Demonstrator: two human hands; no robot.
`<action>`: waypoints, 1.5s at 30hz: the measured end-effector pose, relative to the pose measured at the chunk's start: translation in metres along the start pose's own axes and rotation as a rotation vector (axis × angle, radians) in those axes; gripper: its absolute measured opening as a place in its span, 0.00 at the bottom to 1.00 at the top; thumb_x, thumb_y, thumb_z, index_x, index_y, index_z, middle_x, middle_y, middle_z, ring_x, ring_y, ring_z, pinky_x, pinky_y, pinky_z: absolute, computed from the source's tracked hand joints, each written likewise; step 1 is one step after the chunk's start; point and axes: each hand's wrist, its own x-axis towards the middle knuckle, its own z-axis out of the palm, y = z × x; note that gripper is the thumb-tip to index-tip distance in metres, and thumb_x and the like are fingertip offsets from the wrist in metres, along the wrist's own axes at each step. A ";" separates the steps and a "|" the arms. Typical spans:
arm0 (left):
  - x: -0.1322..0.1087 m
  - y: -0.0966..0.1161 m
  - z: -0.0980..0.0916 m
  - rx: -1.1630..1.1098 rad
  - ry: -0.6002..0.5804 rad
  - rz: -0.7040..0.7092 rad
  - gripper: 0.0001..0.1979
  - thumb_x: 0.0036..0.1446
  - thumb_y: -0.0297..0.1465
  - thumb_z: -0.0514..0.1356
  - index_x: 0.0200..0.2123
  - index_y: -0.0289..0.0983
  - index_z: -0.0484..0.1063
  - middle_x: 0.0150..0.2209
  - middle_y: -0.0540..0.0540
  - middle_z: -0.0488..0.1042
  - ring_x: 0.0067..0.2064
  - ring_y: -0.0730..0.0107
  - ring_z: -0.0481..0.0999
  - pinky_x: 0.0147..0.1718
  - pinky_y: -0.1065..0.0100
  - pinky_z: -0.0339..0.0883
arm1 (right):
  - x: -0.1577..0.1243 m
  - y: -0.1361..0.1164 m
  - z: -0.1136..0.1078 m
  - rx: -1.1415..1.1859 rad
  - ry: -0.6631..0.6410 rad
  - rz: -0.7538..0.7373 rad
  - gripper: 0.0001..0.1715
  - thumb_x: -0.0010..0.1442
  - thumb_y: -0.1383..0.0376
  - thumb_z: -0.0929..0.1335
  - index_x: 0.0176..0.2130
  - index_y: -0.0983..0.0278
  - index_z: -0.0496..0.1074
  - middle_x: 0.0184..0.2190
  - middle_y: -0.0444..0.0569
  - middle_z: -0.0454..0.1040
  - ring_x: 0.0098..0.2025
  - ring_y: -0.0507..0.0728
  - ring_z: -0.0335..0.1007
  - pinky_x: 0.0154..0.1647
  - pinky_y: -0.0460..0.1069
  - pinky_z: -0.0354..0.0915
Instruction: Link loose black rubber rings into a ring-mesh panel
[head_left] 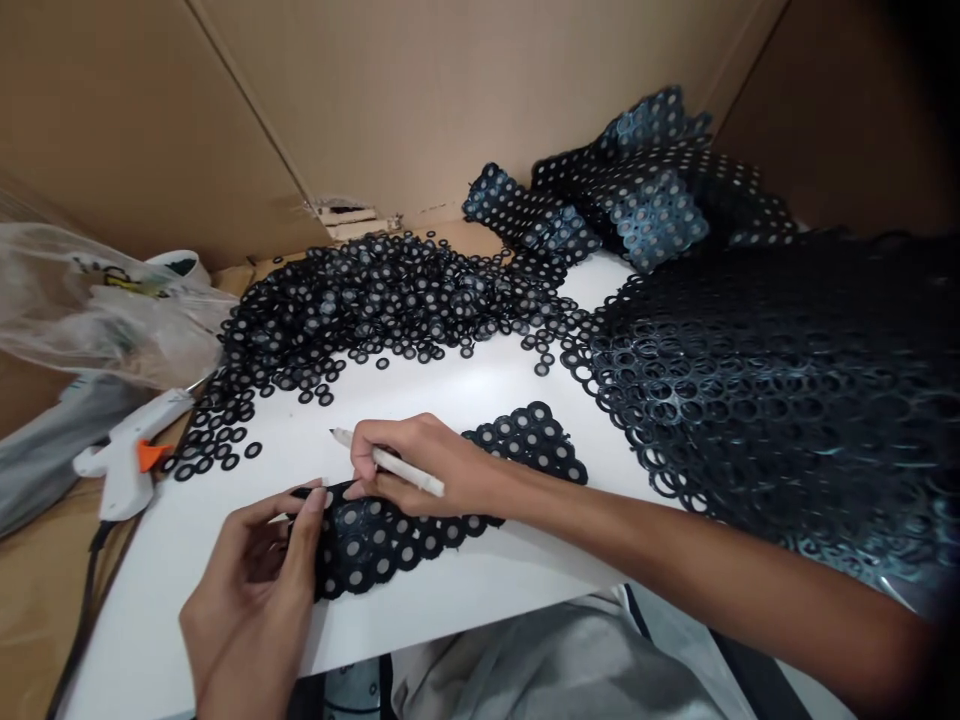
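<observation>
A black sheet of joined rings point(420, 520) lies on a white board point(465, 590) in front of me. My left hand point(251, 590) pinches the sheet's left edge between thumb and fingers. My right hand point(420, 465) rests on top of the sheet, fingers closed round a thin white stick point(382, 458) that points up and left. A heap of loose black rings point(360, 300) lies farther back on the board.
A large mat of joined rings point(772, 400) covers the right side, with folded ring sheets point(630, 190) behind it. A white glue gun with an orange trigger point(131, 450) and a clear plastic bag point(97, 310) lie at the left. Cardboard walls surround everything.
</observation>
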 end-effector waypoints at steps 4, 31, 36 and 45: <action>0.000 -0.006 -0.004 -0.049 -0.018 0.002 0.25 0.62 0.57 0.71 0.46 0.43 0.83 0.44 0.49 0.84 0.44 0.62 0.81 0.39 0.68 0.71 | 0.000 0.002 -0.001 -0.026 0.007 -0.028 0.14 0.68 0.76 0.67 0.40 0.58 0.63 0.37 0.42 0.75 0.52 0.60 0.88 0.38 0.43 0.67; 0.019 0.002 -0.010 -0.126 -0.213 -0.066 0.25 0.60 0.57 0.71 0.38 0.40 0.80 0.34 0.50 0.75 0.38 0.63 0.70 0.36 0.67 0.63 | -0.003 0.002 0.004 0.127 0.074 0.054 0.07 0.71 0.66 0.72 0.40 0.60 0.70 0.38 0.45 0.76 0.42 0.56 0.80 0.47 0.49 0.78; 0.012 0.006 -0.009 -0.531 -0.236 -0.223 0.25 0.50 0.48 0.80 0.34 0.39 0.74 0.29 0.54 0.66 0.30 0.73 0.63 0.28 0.73 0.59 | -0.003 0.001 0.005 0.141 0.068 0.078 0.07 0.72 0.66 0.72 0.41 0.60 0.69 0.38 0.45 0.75 0.43 0.56 0.81 0.47 0.49 0.77; 0.005 0.009 -0.008 -0.726 -0.244 -0.315 0.23 0.55 0.47 0.78 0.35 0.40 0.72 0.34 0.50 0.72 0.33 0.69 0.70 0.32 0.72 0.68 | -0.003 -0.001 0.007 0.193 0.094 0.067 0.09 0.71 0.68 0.72 0.39 0.60 0.68 0.37 0.44 0.75 0.42 0.56 0.81 0.50 0.51 0.80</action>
